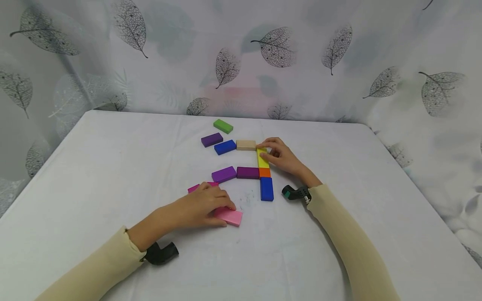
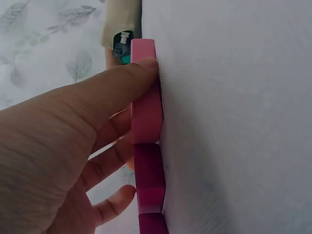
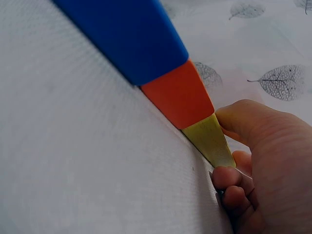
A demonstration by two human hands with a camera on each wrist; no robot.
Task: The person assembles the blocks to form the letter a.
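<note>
My left hand (image 1: 203, 205) pinches a light pink block (image 1: 231, 216) on the white table, its thumb on the near side and fingers across the other side. Darker magenta blocks (image 2: 150, 168) run on from the pink one in the left wrist view; in the head view this hand partly covers them. My right hand (image 1: 280, 156) holds a yellow block (image 1: 262, 159), thumb on one side and fingertips at its far end. An orange block (image 3: 180, 95) touches the yellow one, and a blue block (image 3: 131, 39) follows it in line.
A dark purple block (image 1: 247, 172) and a violet block (image 1: 224, 174) lie left of the orange one. Farther back are a beige block (image 1: 246, 145), a blue block (image 1: 225, 147), a purple block (image 1: 212, 139) and a green block (image 1: 223, 126). A leaf-patterned curtain (image 1: 169, 62) hangs behind the table.
</note>
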